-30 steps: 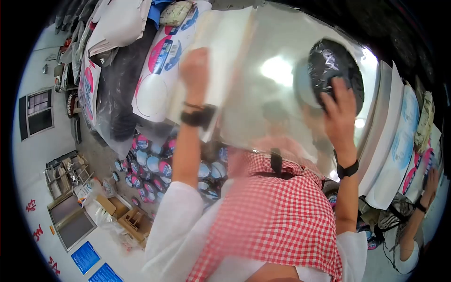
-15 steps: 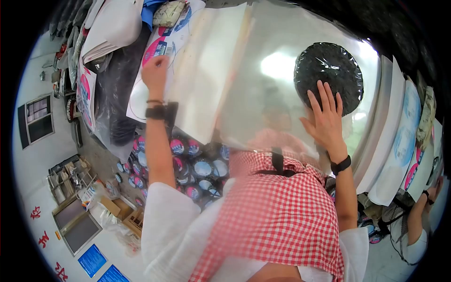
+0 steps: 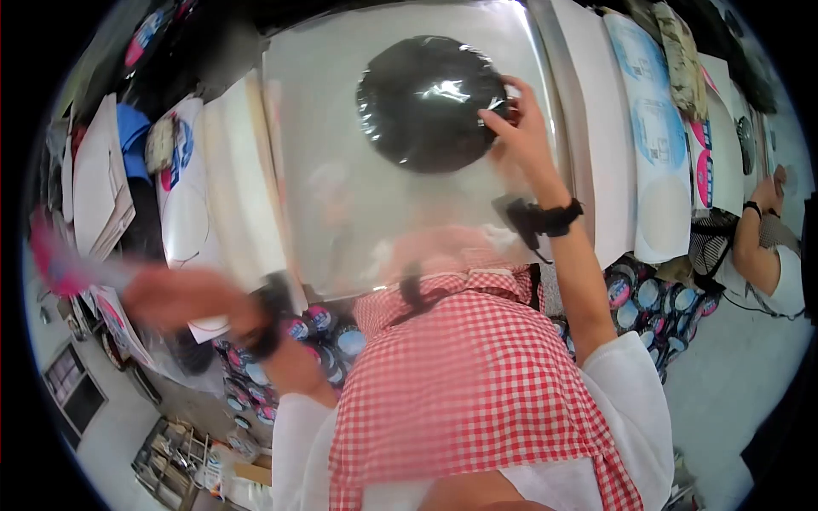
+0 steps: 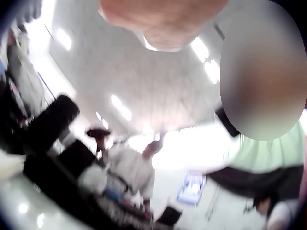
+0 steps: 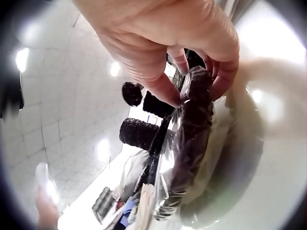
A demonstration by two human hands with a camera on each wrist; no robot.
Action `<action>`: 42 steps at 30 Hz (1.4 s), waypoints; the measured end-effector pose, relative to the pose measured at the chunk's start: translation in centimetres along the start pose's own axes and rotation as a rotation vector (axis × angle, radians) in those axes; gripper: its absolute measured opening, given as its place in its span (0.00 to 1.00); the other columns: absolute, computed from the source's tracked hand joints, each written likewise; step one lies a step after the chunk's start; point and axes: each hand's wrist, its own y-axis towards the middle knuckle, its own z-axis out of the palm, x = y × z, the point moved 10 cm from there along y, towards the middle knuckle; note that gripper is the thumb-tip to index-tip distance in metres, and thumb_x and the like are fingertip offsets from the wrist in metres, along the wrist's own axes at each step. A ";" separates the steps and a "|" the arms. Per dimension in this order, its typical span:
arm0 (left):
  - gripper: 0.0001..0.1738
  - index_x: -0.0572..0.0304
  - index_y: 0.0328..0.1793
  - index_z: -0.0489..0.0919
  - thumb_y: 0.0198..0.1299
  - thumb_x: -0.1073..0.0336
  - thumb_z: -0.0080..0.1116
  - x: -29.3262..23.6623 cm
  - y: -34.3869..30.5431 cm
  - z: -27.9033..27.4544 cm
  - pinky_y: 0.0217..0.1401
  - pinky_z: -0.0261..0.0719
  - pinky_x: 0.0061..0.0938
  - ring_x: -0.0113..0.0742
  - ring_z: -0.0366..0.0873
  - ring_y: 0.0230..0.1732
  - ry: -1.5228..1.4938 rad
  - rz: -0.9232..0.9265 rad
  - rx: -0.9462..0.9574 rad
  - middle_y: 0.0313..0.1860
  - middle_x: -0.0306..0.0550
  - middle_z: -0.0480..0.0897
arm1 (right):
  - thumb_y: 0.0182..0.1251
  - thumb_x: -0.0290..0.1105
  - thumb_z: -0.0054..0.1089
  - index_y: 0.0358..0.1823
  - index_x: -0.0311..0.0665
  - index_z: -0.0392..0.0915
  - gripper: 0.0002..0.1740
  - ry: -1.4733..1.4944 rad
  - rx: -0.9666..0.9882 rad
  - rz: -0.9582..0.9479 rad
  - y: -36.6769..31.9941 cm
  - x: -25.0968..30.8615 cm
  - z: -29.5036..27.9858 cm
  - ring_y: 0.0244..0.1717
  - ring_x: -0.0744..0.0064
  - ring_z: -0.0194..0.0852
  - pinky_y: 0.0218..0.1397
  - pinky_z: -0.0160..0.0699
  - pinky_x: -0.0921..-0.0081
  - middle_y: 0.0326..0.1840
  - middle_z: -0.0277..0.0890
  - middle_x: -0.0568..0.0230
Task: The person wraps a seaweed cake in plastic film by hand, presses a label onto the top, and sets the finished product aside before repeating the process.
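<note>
A round black pack in clear wrap [image 3: 430, 104] is on the shiny metal tabletop [image 3: 328, 213]. My right hand [image 3: 527, 140] grips its right edge; in the right wrist view, the thumb and fingers of this hand [image 5: 168, 43] pinch the rim of the wrapped pack [image 5: 192, 129], which stands tilted up from the surface. Out at the left, my blurred left hand [image 3: 192, 298] holds a pink and whitish piece [image 3: 55, 255], likely a printed label. Only part of the left hand [image 4: 163, 21] shows in the left wrist view, with a bit of white under its fingers.
Pale sheets [image 3: 243, 183] lie left of the metal surface, beside printed sheets [image 3: 186, 221] and a blue cloth [image 3: 132, 140]. On the right are a white strip [image 3: 596, 145] and a blue-printed sheet [image 3: 652, 128]. Many labelled round packs [image 3: 635, 298] lie below the table. Another person's arm [image 3: 754, 243] shows far right.
The head view has turned. My left hand has left the printed sheets with a pink piece in it. My right hand has gone from resting on the black pack to gripping its edge.
</note>
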 end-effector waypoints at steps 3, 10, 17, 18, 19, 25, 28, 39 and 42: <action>0.22 0.72 0.65 0.74 0.73 0.64 0.43 -11.9 -8.5 15.1 0.68 0.70 0.48 0.57 0.71 0.68 0.000 0.485 0.422 0.65 0.60 0.75 | 0.56 0.25 0.71 0.66 0.41 0.66 0.36 0.166 0.021 -0.022 0.9 -1.6 0.9 0.42 0.74 0.77 0.41 0.79 0.77 0.43 0.76 0.60; 0.29 0.59 0.70 0.72 0.59 0.70 0.57 -9.6 -15.0 23.2 0.72 0.58 0.56 0.55 0.59 0.76 0.008 0.395 1.005 0.75 0.56 0.64 | 0.56 0.24 0.69 0.67 0.38 0.65 0.36 0.030 0.015 -0.059 0.8 -0.8 1.1 0.42 0.73 0.80 0.44 0.81 0.77 0.42 0.78 0.60; 0.29 0.40 0.72 0.70 0.65 0.47 0.52 -10.0 -14.1 28.2 0.69 0.44 0.73 0.47 0.60 0.75 0.236 0.570 1.050 0.77 0.38 0.63 | 0.60 0.19 0.61 0.70 0.38 0.62 0.35 0.058 0.114 -0.072 1.0 -1.4 1.0 0.48 0.74 0.77 0.49 0.80 0.77 0.47 0.76 0.59; 0.29 0.42 0.72 0.69 0.67 0.48 0.51 -6.7 -12.7 29.4 0.70 0.46 0.68 0.48 0.60 0.75 0.291 0.334 1.044 0.76 0.41 0.64 | 0.60 0.19 0.61 0.70 0.37 0.62 0.35 0.059 0.125 -0.062 1.1 -1.3 0.9 0.48 0.74 0.77 0.49 0.80 0.77 0.47 0.76 0.59; 0.28 0.44 0.73 0.69 0.68 0.49 0.50 -2.9 -11.1 30.0 0.72 0.48 0.64 0.49 0.61 0.74 0.337 0.103 1.029 0.75 0.43 0.65 | 0.60 0.19 0.60 0.70 0.37 0.61 0.35 0.063 0.132 -0.055 1.3 -1.2 0.7 0.47 0.73 0.77 0.49 0.80 0.77 0.47 0.76 0.59; 0.32 0.65 0.73 0.65 0.64 0.65 0.59 2.2 -8.8 21.2 0.69 0.66 0.31 0.42 0.65 0.70 -0.797 -0.948 0.823 0.70 0.48 0.68 | 0.64 0.30 0.64 0.71 0.38 0.60 0.34 0.231 0.260 -0.043 -0.1 3.2 3.4 0.47 0.71 0.79 0.46 0.81 0.75 0.48 0.77 0.57; 0.18 0.62 0.63 0.70 0.72 0.63 0.44 2.0 -3.2 10.4 0.56 0.79 0.37 0.43 0.80 0.53 -1.941 -0.814 0.510 0.59 0.51 0.78 | 0.68 0.41 0.64 0.69 0.38 0.63 0.33 0.246 0.177 -0.220 2.8 9.2 2.3 0.49 0.76 0.77 0.45 0.78 0.77 0.48 0.78 0.60; 0.50 0.38 0.82 0.48 0.60 0.48 0.66 -6.5 -1.2 8.4 0.49 0.74 0.33 0.32 0.79 0.42 -1.915 -0.543 0.705 0.50 0.41 0.78 | 0.54 0.35 0.74 0.76 0.27 0.38 0.59 0.448 -0.864 0.075 26.2 4.5 -17.1 0.68 0.50 0.65 0.65 0.72 0.60 0.69 0.63 0.42; 0.51 0.41 0.82 0.48 0.61 0.40 0.62 -7.0 -3.7 12.1 0.53 0.65 0.33 0.30 0.71 0.46 -1.848 -0.703 0.782 0.52 0.38 0.73 | 0.55 0.30 0.72 0.66 0.28 0.57 0.40 0.580 -0.706 -0.073 27.4 5.1 -17.5 0.58 0.52 0.73 0.52 0.82 0.57 0.61 0.69 0.44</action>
